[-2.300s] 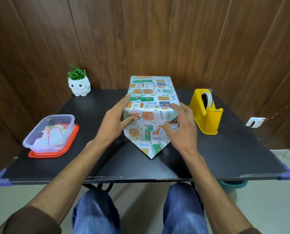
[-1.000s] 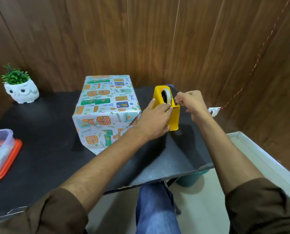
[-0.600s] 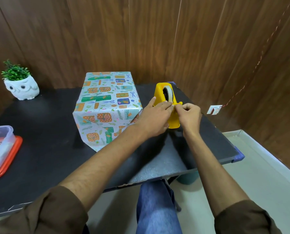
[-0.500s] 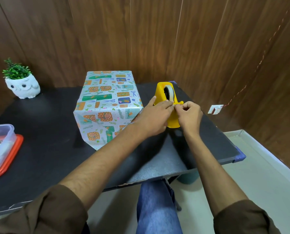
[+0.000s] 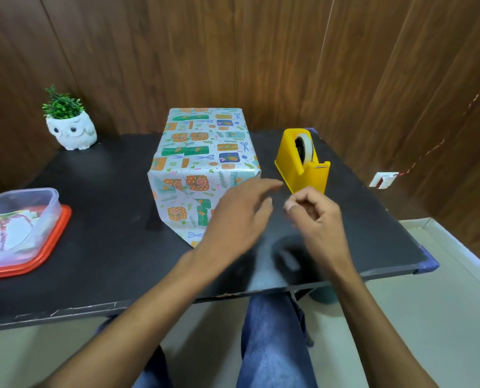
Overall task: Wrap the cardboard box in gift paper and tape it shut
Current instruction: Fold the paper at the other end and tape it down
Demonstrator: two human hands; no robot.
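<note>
The box (image 5: 202, 152), covered in pale gift paper with orange and green prints, stands at the middle of the black table (image 5: 107, 233). Its near end flap (image 5: 189, 231) hangs down to a point on the tabletop. A yellow tape dispenser (image 5: 300, 169) holding a white roll sits just right of the box. My left hand (image 5: 238, 217) hovers with straight fingers in front of the box's near right corner, holding nothing. My right hand (image 5: 319, 219) is below the dispenser, thumb and fingers pinched on a short piece of clear tape that barely shows.
A white owl pot (image 5: 71, 130) with a green plant stands at the back left. A clear plastic container (image 5: 17, 228) of paper scraps rests on a red lid at the left edge. The wooden wall is close behind. A teal bin (image 5: 322, 295) sits under the table.
Both hands have left the dispenser and come back toward me and the box. The right hand brings the torn-off tape along, and the view has swung left.
</note>
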